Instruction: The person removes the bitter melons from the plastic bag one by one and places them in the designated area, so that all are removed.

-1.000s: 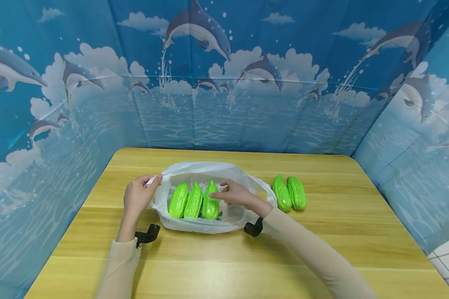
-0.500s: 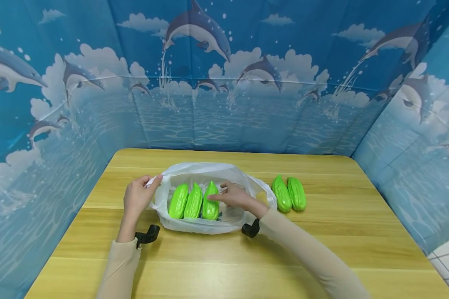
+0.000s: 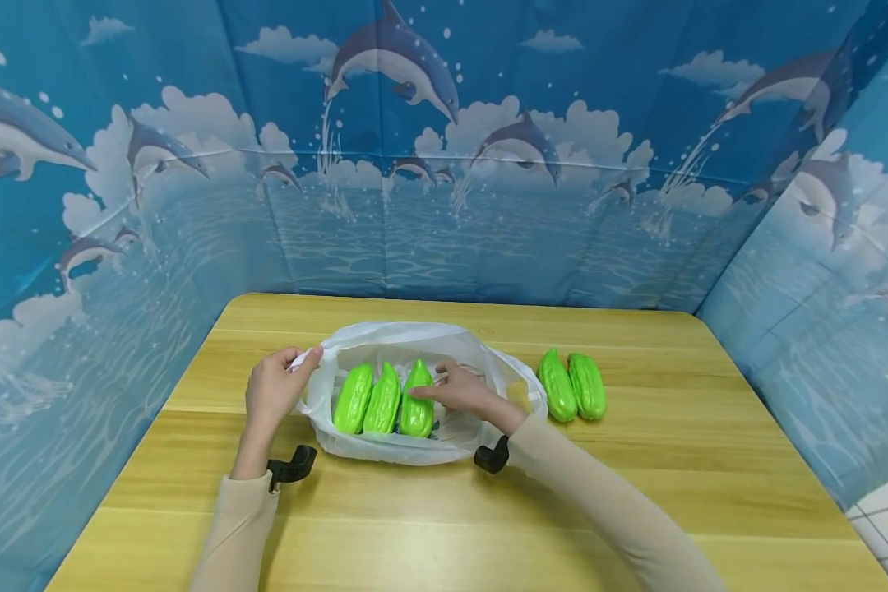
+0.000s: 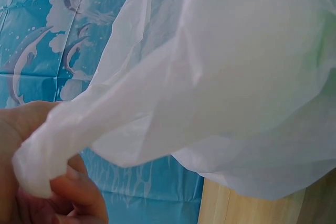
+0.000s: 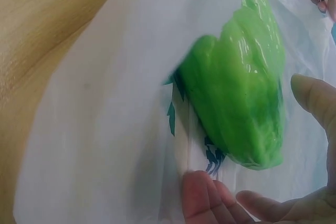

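1. Left hand [image 3: 272,388] pinches the bag [image 3: 403,448] at its left rim
2. Right hand [image 3: 461,388], spread and empty, is inside the bag near the rightmost of three gourds [image 3: 382,401]
3. Two more gourds [image 3: 558,388] lie right of the bag

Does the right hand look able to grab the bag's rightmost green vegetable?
Probably yes: the right hand is inside the spread mouth of the white plastic bag, close beside that green vegetable, with nothing visible blocking the way.

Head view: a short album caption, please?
Left hand grips a white bag, right hand inside beside three green gourd-shaped items; two more lie on the table.
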{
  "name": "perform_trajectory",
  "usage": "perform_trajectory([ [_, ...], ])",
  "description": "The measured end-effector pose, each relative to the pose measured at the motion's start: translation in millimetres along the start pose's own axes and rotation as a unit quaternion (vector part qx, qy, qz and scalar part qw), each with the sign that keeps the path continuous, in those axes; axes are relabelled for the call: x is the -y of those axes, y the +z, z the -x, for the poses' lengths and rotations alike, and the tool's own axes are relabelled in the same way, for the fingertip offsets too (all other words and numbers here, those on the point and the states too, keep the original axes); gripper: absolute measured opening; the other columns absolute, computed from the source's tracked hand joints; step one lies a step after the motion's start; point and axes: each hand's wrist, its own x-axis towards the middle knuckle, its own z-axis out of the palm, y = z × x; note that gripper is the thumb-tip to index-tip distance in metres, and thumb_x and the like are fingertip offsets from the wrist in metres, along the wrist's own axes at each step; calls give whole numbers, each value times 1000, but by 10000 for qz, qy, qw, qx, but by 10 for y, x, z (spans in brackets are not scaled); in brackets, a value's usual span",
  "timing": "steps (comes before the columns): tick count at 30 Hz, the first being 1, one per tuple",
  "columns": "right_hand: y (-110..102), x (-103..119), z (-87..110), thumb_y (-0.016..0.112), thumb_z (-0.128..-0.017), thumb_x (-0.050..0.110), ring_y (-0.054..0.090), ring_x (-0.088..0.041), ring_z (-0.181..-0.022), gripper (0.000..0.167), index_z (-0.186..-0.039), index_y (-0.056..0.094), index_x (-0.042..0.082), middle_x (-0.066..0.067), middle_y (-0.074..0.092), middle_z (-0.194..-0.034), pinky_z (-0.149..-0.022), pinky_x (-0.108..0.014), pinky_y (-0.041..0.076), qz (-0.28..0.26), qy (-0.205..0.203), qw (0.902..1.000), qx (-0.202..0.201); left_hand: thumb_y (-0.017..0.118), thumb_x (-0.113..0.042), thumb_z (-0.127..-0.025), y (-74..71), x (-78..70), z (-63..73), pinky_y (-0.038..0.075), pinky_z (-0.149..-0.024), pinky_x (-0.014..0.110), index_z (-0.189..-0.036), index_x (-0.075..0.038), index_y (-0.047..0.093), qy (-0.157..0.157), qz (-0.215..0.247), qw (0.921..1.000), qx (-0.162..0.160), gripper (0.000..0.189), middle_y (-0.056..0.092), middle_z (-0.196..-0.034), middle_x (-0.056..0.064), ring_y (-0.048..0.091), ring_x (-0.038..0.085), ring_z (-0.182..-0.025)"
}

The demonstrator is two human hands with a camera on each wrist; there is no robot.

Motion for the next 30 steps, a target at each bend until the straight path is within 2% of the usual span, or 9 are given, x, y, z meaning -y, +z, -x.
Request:
perform_trajectory([
  [4,25,-23,-14,71,-79,53,59,-21,-90,94,-143,29,-1,-21,48,-129,-75,-38,49,-32,-49,10000,-13,56,-55,-89,2,2,2,33,-54,34,-79,-8,68,16,12,10000,31,50,58,-66,3,47,21,-58],
  [12,51,-27,-31,72,-79,51,61,-25,-77,89,-140,32,-2,-18,52,-121,-67,-38,50,-132,-99,9998,-113,56,-56,-89,9,-4,2,32,-55,34,-79,-8,67,-45,34,10000,37,50,52,-62,3,46,21,-58],
  [20,80,-59,-42,71,-81,50,47,-21,-56,83,-134,36,-3,-20,59,-79,-60,-37,46,-111,-103,9999,-57,56,-55,-89,31,4,15,33,-53,33,-79,-7,67,-60,120,9999,72,50,51,-61,2,46,21,-58],
  [24,102,-68,-52,71,-81,49,43,-18,-51,73,-126,44,-2,-8,52,-62,-59,-37,46,-155,-184,9997,-44,57,-53,-90,33,14,15,34,-53,33,-78,-6,66,-89,179,9998,54,50,52,-61,3,47,21,-57],
  [27,115,-66,-61,71,-81,48,38,-15,-47,65,-115,50,-3,-1,43,-53,-57,-36,44,-199,-251,9995,-49,57,-52,-90,28,23,8,35,-53,32,-80,-5,67,-97,239,9996,71,50,53,-62,4,47,21,-58],
  [30,123,-66,-68,71,-81,50,38,-14,-47,65,-114,51,-3,0,42,-52,-56,-34,42,-181,-273,9994,-102,57,-52,-90,29,40,-5,35,-52,30,-83,-4,68,-120,405,9990,110,50,53,-63,5,46,21,-57],
])
